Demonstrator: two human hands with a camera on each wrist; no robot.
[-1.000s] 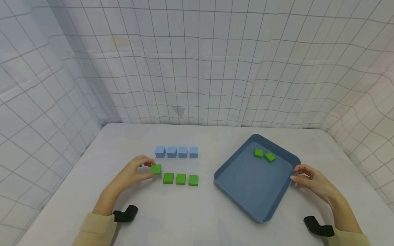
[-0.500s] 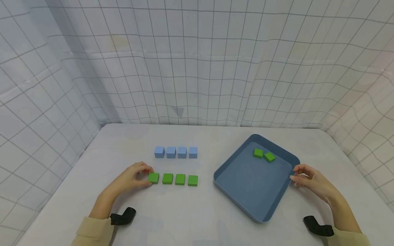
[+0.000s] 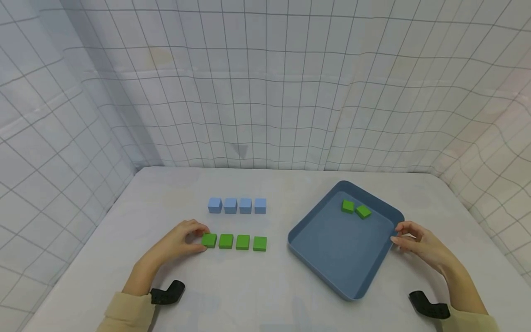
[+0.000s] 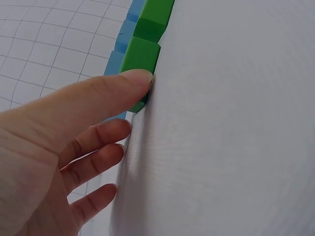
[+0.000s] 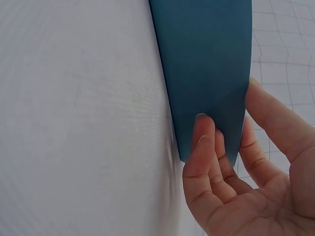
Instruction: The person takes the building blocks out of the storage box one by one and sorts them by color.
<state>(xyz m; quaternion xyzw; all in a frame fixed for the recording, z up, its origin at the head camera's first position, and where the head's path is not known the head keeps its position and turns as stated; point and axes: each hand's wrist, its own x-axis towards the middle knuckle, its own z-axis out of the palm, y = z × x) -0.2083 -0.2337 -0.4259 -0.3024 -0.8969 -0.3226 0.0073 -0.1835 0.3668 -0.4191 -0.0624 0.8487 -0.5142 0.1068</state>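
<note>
A green block lies at the left end of a row of green blocks on the white table. My left hand pinches that end block between thumb and forefinger; in the left wrist view the thumb covers part of the green block, and the other fingers are loosely bent. At the right, a blue-grey tray sits turned at an angle, with two green blocks inside near its far corner. My right hand grips the tray's right edge, its thumb at the rim and bent fingers against the outer wall.
Behind the green row stands a parallel row of several light blue blocks. A white curtain with a grid pattern encloses the table at the back and sides. Black camera mounts extend from both wrists.
My left hand has brought its green block down toward me to the left end of the green row, then shifted it slightly right. My right hand and the tray stay put.
</note>
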